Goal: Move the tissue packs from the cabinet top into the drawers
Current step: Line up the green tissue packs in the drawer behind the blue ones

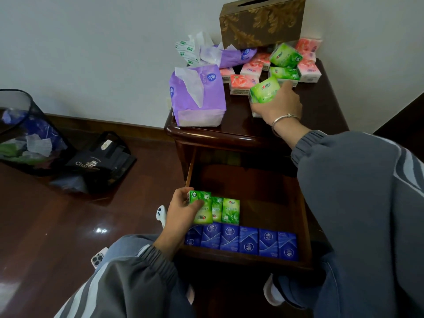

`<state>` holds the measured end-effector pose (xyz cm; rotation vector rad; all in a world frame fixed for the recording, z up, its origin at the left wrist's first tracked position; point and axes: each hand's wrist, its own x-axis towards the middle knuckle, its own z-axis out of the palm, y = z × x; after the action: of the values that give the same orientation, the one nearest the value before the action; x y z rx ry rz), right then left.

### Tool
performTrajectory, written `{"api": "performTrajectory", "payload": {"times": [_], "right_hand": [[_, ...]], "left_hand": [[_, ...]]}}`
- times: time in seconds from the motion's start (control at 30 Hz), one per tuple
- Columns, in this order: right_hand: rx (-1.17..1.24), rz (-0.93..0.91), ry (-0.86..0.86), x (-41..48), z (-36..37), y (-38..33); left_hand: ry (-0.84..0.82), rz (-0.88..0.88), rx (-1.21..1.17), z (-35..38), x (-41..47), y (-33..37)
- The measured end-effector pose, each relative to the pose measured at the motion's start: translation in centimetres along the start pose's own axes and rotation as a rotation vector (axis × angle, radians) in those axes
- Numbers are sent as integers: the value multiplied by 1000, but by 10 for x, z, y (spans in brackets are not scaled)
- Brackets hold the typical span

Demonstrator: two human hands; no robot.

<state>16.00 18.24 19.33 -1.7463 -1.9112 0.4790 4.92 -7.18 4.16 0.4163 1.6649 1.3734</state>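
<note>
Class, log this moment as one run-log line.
left hand: holds green pack in open drawer | right hand: grips second green pack at cabinet top | pink packs: unmoved

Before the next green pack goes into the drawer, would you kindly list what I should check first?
1. Drawer open: ok.
2. Room right of the green row: ok.
3. Left hand free of its green pack: not ok, fingers curl round it.
4. Right hand grips the next green pack on the cabinet top: ok.
5. Blue row upright at the front: ok.
</note>
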Motion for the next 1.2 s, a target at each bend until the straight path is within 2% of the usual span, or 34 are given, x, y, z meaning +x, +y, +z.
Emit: {"api": "performTrajectory", "payload": {"times": [0.13, 0.27, 0.43, 0.5, 0.57, 0.7, 0.8, 0.93, 1.07, 1.2], "right_hand": [[288, -84, 11, -35, -29, 23], [465, -146, -182, -89, -68, 73], [419, 73, -515, -122, -64, 141], [377, 168, -564, -128, -44, 161], [342, 231, -543, -130, -23, 179], [239, 294, -493, -123, -1, 203], [252, 317, -465, -115, 1, 212], [149, 245, -465, -112, -1, 214], [71, 162, -468, -112, -1, 211], [28, 123, -483, -115, 3, 209]], "left_hand": [[-15, 3, 13, 0, 0, -2], [-41, 34, 110, 6, 1, -3], [-133, 47, 265, 46, 6, 3], [-171, -2, 271, 72, 10, 1], [-184, -21, 340, 97, 16, -7], [-176, 52, 576, 131, 36, -27], [-197, 216, 874, 144, 51, -35], [-311, 305, 1130, 151, 63, -48], [-367, 539, 1671, 150, 68, -60], [-412, 647, 1844, 142, 72, -65]]}}
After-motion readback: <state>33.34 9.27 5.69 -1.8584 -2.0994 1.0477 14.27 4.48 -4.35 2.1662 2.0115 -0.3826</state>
